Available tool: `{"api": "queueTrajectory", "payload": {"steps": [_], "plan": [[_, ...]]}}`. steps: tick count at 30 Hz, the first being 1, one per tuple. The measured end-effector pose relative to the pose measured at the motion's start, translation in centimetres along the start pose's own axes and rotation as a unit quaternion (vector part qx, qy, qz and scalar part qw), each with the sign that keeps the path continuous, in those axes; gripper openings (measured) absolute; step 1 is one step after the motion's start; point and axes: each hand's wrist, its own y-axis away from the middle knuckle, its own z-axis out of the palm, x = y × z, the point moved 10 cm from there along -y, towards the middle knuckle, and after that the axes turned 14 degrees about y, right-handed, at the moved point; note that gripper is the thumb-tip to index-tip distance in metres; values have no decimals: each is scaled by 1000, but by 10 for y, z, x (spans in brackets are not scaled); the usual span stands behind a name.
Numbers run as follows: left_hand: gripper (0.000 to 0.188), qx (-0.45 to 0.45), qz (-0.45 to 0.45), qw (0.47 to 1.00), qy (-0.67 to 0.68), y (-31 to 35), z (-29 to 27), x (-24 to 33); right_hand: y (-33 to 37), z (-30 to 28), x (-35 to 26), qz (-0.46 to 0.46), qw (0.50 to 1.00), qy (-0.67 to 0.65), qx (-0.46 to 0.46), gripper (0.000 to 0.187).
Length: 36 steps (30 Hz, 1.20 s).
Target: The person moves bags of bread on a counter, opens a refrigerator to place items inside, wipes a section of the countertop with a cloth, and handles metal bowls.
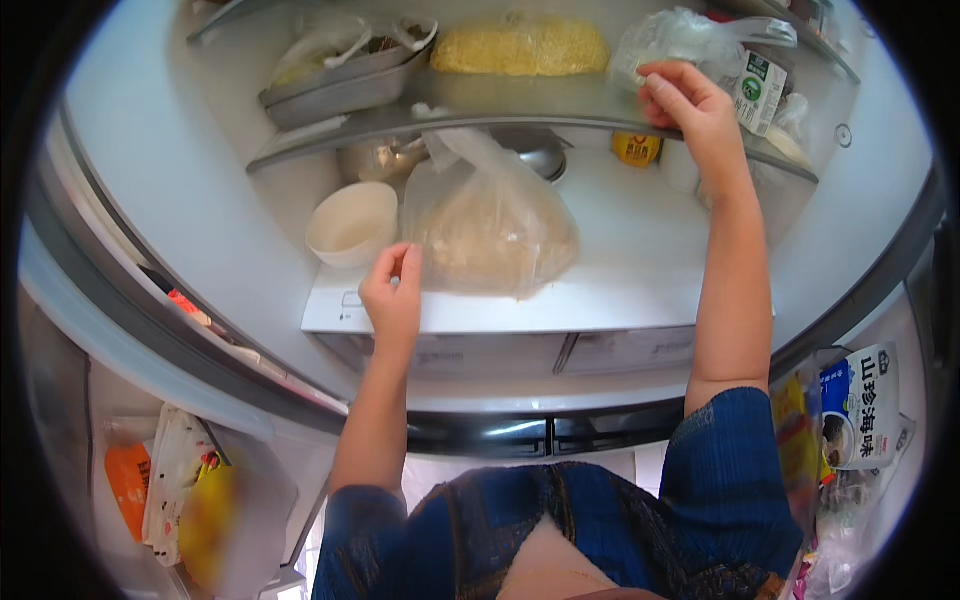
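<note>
My left hand (393,290) is raised in front of the lower fridge shelf, its fingers curled together with nothing visible in them. Just behind it stand a white bowl (352,228) and a knotted translucent plastic bag (490,225) with pale beige contents. Higher up, my right hand (692,105) is at the front of the glass shelf (520,108), thumb and fingers bent close together. It overlaps the lower edge of a crumpled clear plastic bag (670,42); whether the fingertips grip it is unclear. A white and green carton (760,92) stands right beside that hand.
On the glass shelf are grey trays (345,92) in a plastic bag and a yellow bundle (520,46). Metal bowls (385,157) and a yellow-labelled container (637,149) sit beneath. Drawers (500,352) lie below. Packets fill the left door (165,480) and right door (862,410).
</note>
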Motion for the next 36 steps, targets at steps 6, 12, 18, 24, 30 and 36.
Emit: {"api": "queueTrajectory", "payload": {"steps": [6,12,18,24,30,36], "plan": [[16,-19,-1,1000,1,0,7,4,-1,-4,8,8,999,42,7,25],[31,-69,-1,997,-46,0,16,9,4,1,-2,39,999,-20,13,16],[45,-110,30,974,-194,1,33,18,7,4,-9,22,1000,-7,6,14],[26,-104,17,982,-157,2,24,13,6,5,-4,40,999,11,11,16],[22,-96,13,986,-133,0,22,13,2,-1,-8,0,999,31,7,25],[34,-120,33,977,-173,3,33,23,2,0,-4,3,1000,7,-1,24]]}}
